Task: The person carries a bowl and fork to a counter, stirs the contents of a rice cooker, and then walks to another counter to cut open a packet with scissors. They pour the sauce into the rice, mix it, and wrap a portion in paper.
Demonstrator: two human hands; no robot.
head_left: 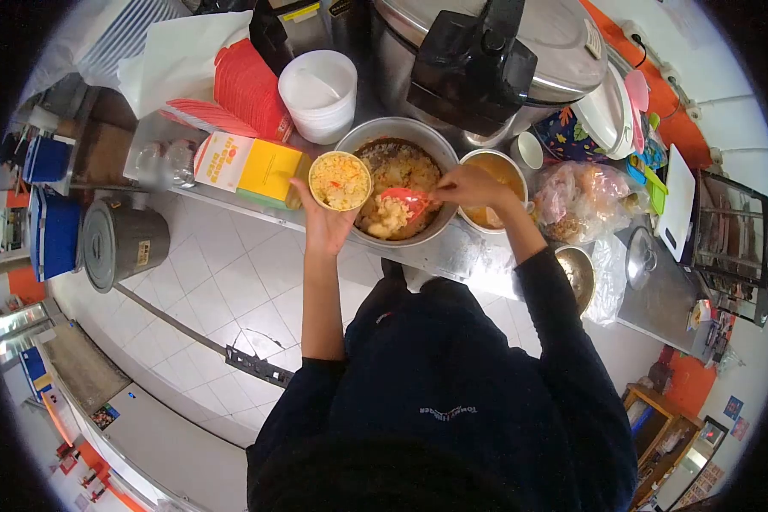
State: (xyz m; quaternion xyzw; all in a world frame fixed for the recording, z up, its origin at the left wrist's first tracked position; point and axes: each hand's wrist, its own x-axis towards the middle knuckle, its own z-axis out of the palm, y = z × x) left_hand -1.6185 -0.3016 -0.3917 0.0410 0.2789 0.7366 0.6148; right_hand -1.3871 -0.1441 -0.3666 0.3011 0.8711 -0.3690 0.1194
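My left hand (326, 224) holds a round paper bowl (340, 180) filled with yellow rice and bits of vegetable, beside a large metal bowl (375, 130). My right hand (468, 184) grips a red spoon (407, 198) whose scoop sits in the metal bowl, in brown sauce with pale food chunks. The paper bowl touches the metal bowl's left rim.
On the steel counter: a smaller bowl of orange-brown sauce (497, 170), a big rice cooker (486, 51), a stack of white cups (319, 90), red lids (249, 85), a yellow-orange box (249, 165), bagged food (582, 200). A grey lidded pot (119, 241) stands on the tiled floor.
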